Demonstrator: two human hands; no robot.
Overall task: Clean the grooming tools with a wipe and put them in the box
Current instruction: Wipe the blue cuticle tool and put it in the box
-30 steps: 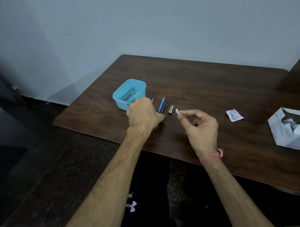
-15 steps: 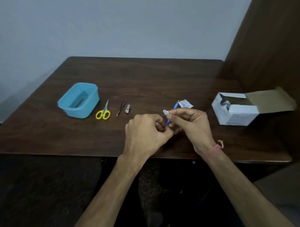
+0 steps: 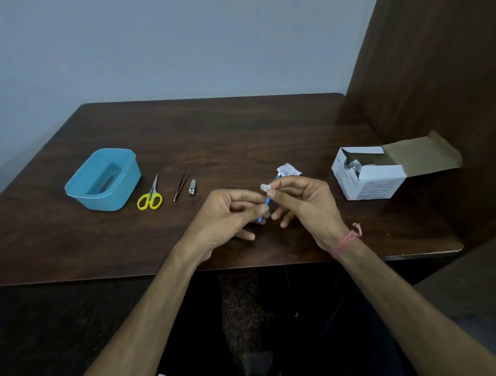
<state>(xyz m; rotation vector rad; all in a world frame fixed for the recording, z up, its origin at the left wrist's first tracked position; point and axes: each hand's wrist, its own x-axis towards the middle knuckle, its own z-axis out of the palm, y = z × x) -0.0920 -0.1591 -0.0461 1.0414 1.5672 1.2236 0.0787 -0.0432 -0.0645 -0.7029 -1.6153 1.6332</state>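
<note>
1. Head view shows your left hand (image 3: pixel 226 212) pinching the lower end of a thin blue plastic grooming stick (image 3: pixel 267 201) between thumb and fingertips, above the near middle of the dark brown wooden table (image 3: pixel 243 131).
2. Your right hand (image 3: pixel 302 203) pinches a small crumpled white wipe (image 3: pixel 265 187) between thumb and forefinger, right at the stick's upper part; whether the wipe touches the stick you cannot tell from here.
3. Just beyond your right hand lies a torn white printed sachet (image 3: pixel 288 170) flat on the table.
4. To the left, in a row on the table, lie a small silver metal nail clipper (image 3: pixel 192 187), slim copper-toned tweezers (image 3: pixel 180 185) just beside it, and yellow-handled scissors (image 3: pixel 151 195).
5. Left of the scissors stands the open light-blue plastic box (image 3: pixel 103 180); something dark lies in it, too dim to identify.
6. Far right, near the brown wooden side panel (image 3: pixel 442 68), sits an open white cardboard carton (image 3: pixel 368 175) with its flap raised.
7. A pink thread band (image 3: pixel 349 239) circles your right wrist.
</note>
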